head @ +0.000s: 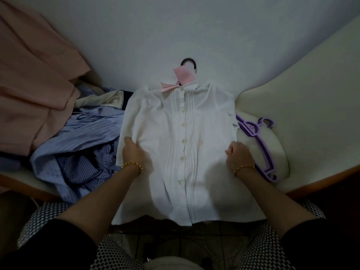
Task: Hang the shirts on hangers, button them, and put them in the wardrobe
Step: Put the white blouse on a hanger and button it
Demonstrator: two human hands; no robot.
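Note:
A white pleated shirt (181, 152) lies flat on the bed, its front buttoned down the middle with several pale buttons. A dark hanger hook (190, 63) sticks out past the collar, and a pink bow (180, 79) lies at the neck. My left hand (134, 152) pinches the shirt's left side near the sleeve. My right hand (238, 155) rests curled at the shirt's right edge; whether it grips the fabric I cannot tell. The hem hangs over the bed's front edge.
A heap of shirts lies to the left: light blue striped (78, 137), blue checked (89, 166) and a cream garment (101, 100). A pink cloth (33, 84) drapes at the far left. Purple hangers (257, 145) lie on the cream mattress (292, 106) to the right.

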